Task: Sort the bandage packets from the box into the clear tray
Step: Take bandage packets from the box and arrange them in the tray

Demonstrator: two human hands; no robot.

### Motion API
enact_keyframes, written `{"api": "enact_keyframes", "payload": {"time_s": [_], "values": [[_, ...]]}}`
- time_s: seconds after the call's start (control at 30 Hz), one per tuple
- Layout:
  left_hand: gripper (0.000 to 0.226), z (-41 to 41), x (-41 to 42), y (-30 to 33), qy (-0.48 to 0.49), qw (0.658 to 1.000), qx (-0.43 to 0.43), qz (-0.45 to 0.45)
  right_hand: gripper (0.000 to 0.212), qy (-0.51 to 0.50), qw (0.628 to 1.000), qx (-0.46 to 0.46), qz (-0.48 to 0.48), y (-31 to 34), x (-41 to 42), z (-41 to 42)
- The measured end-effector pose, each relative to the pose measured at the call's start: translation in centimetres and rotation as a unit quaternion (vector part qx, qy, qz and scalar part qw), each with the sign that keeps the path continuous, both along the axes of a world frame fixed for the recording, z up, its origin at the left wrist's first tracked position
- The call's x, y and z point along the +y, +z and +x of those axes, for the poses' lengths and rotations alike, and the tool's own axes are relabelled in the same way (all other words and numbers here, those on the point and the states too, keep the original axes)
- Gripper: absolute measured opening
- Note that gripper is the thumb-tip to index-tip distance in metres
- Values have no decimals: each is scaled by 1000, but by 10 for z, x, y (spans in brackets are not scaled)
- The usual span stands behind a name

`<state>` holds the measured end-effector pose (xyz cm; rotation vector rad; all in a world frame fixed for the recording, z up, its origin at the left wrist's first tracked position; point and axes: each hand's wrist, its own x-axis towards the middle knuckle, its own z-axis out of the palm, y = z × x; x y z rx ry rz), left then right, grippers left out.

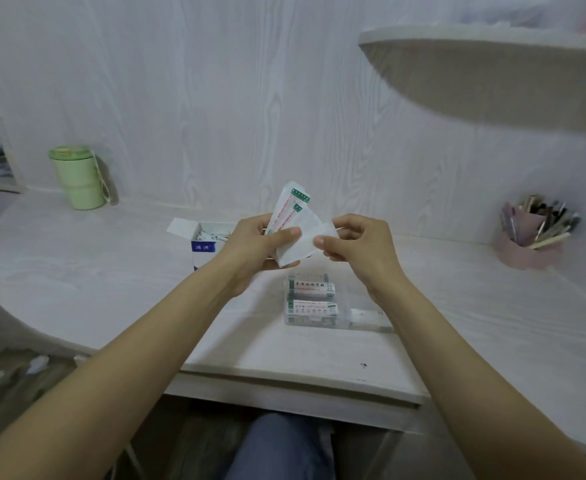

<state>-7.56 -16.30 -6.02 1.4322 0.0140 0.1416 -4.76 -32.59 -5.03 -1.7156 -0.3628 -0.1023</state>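
Note:
My left hand [255,247] grips a fanned stack of white bandage packets [293,211] with green and red print, held up above the desk. My right hand [357,247] pinches the right edge of the front packet [303,242] of that stack. Behind my left hand stands the open blue and white box [203,249] with more packets inside. Below my hands lies the clear tray [364,322]; several packets [310,297] lie stacked in its left part.
The white desk [111,271] has a curved front edge. A green lidded cup [77,176] stands at the back left. A pink holder full of pens [530,239] stands at the right. A rounded shelf [492,71] juts out above right.

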Motion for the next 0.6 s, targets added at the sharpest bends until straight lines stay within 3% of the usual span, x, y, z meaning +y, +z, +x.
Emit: {"api": "enact_keyframes", "payload": {"time_s": [0.13, 0.27, 0.5, 0.6], "values": [[26, 8, -4, -3, 24, 999, -1, 41, 12, 16, 999, 20, -21, -8, -2, 11], [24, 20, -4, -6, 38, 996, -12, 76, 16, 10, 997, 65, 37, -11, -4, 23], [28, 37, -3, -3, -31, 989, -33, 142, 22, -35, 996, 73, 30, -12, -3, 43], [29, 40, 0, -2, -29, 988, -38, 149, 21, 8, 987, 127, 97, -12, -3, 45]]}}
